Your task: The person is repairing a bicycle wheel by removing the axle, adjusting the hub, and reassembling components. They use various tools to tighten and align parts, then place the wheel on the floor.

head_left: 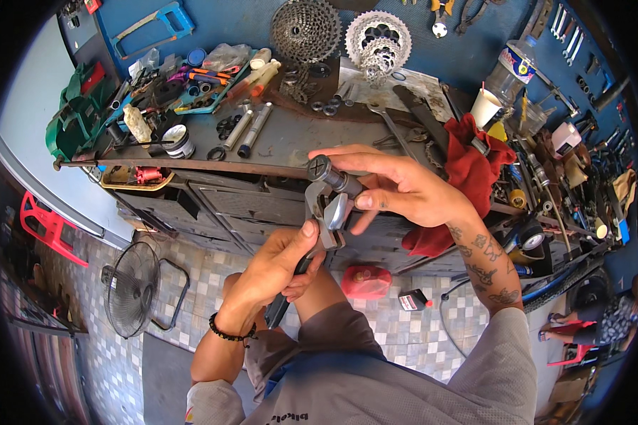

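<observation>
In front of the workbench, my left hand (269, 269) is closed round the handle of an adjustable wrench (331, 230), its jaws pointing up. A short dark metal cylinder (324, 172) with a cross mark on its end face sits at the jaws. My right hand (411, 184) grips this cylinder between thumb and fingers from the right, one finger stretched along its far side. How tightly the jaws meet the cylinder cannot be made out. Below my left hand the wrench's black handle end (277, 312) shows.
The workbench (290, 145) carries metal tubes (255, 129), a white tub (178, 142), a red cloth (468, 163) and a paper cup (485, 108). Bike cassettes (305, 32) stand behind. A fan (132, 289) and a red container (366, 282) are on the floor. Another person (613, 319) is at far right.
</observation>
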{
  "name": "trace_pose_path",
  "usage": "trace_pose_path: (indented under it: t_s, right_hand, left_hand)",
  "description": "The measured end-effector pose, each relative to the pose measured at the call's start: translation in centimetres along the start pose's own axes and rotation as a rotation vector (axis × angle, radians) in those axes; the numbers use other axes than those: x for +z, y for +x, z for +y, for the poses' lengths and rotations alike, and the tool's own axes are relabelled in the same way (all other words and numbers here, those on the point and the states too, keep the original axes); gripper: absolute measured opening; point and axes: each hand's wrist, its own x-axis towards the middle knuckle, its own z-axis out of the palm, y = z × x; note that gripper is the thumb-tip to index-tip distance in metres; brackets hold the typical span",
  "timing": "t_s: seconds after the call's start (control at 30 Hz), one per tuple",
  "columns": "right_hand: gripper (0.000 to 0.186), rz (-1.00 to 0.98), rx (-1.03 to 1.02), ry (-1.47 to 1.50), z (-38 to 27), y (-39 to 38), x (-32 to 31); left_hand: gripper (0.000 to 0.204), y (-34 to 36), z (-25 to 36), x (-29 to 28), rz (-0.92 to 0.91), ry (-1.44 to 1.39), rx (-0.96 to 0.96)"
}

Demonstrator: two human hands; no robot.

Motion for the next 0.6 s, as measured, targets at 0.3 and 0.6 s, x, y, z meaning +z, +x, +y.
trace_pose_path:
  t_s: [0.3,0.6]
  right_hand:
    - [0.056,-0.053,0.134,0.058,-1.2,-0.2,0.2]
    - [0.055,-0.143,0.186,0.148,-1.7,-0.2,0.2]
  left_hand:
    - [0.073,0.1,-1.1,-0.8,-0.096,-0.041,0.01]
    - [0.072,0.0,-2.2,-0.8,-0.178,-0.177,0.01]
